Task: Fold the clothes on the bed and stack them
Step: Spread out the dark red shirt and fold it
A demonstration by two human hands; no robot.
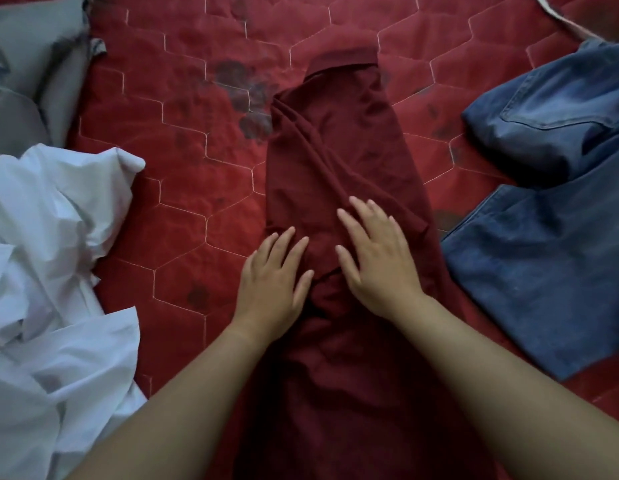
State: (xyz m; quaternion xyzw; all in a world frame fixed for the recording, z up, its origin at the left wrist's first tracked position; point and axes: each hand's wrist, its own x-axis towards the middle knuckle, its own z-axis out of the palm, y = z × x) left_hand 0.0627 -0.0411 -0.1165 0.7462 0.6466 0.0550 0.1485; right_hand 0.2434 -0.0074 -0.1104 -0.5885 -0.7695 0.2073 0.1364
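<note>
Maroon shirt [335,150] — bottom cut off.

The bed [197,202] fills the whole view, covered in a red quilted spread stitched in pale hexagons. Dark grey flower prints [247,95] are scattered over it, the boldest cluster just above the centre of the frame and fainter ones at lower left and toward the right. A grey pillow [27,64] lies crumpled in the upper left corner. In the upper right corner a pale strip [557,19] crosses the red on a slant; I cannot tell what it is. The light is dim and flat, with soft shadows.
</note>
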